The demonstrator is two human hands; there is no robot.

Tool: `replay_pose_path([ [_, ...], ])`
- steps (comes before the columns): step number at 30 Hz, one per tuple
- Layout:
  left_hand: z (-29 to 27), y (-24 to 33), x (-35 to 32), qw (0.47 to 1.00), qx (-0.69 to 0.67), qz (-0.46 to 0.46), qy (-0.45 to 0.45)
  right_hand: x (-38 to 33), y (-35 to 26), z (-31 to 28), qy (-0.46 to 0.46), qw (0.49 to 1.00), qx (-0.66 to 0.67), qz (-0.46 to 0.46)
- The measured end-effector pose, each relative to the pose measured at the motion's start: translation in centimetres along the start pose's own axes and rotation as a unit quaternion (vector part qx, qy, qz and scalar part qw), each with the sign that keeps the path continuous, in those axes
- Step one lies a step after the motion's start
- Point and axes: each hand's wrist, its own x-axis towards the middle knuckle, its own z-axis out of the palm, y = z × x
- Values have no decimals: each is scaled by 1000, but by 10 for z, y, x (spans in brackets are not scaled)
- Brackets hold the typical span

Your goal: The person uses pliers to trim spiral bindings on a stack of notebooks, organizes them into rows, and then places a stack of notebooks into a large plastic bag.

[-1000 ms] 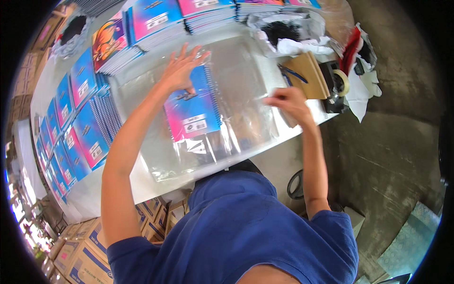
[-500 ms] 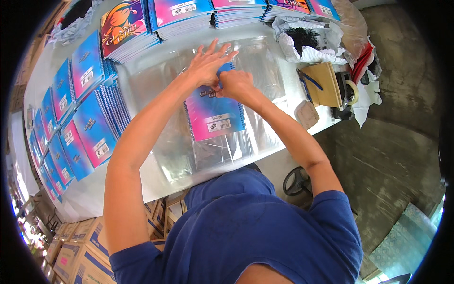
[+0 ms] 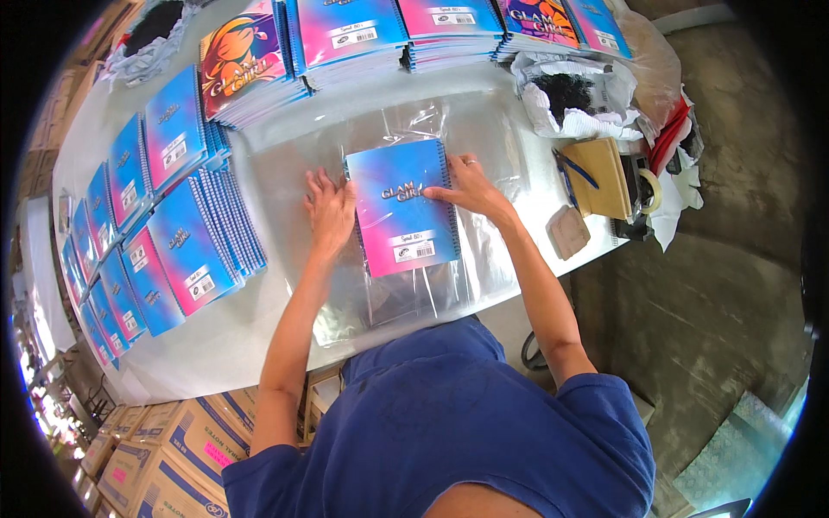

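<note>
A pink-and-blue spiral notebook (image 3: 406, 216) lies cover up in front of me, on or inside clear plastic film (image 3: 337, 298); which of the two I cannot tell. My left hand (image 3: 331, 210) rests on the film with fingers spread, its thumb side against the notebook's left edge. At the opposite edge, my right hand (image 3: 473, 186) grips the notebook, thumb on the cover and the other fingers bent by the spiral binding, partly hidden.
Stacks of similar notebooks line the left (image 3: 186, 250) and far side (image 3: 345, 39) of the white table (image 3: 216, 345). At right sit torn paper wrapping (image 3: 535, 108), a brown block (image 3: 596, 177) with a blue pen, and a tape roll (image 3: 649, 192). Cardboard boxes (image 3: 186, 440) stand below left.
Both hands have come down from the notebook's top edge, where they were together, and moved apart to its two sides. The notebook's whole cover now shows.
</note>
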Motion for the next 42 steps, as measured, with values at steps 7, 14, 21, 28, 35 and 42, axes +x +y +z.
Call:
replay_pose_path([
  [7,-34,32,-34,819,-548,23,-167,-56,-35,-5,46,911,409,9],
  [14,-48,55,-70,854,-472,213,-44,-101,-45,-18,110,915,361,-141],
  [21,-39,35,-61,879,-396,263,25,-82,-48,-41,33,924,241,-294],
  [28,-94,84,-89,821,-540,182,-31,-132,-152,-119,73,872,-201,-441],
  [35,-53,37,-119,820,-521,197,132,-143,-147,-152,113,880,-212,-411],
  [42,-55,34,-114,873,-409,230,130,-145,-151,-129,106,874,-210,-425],
])
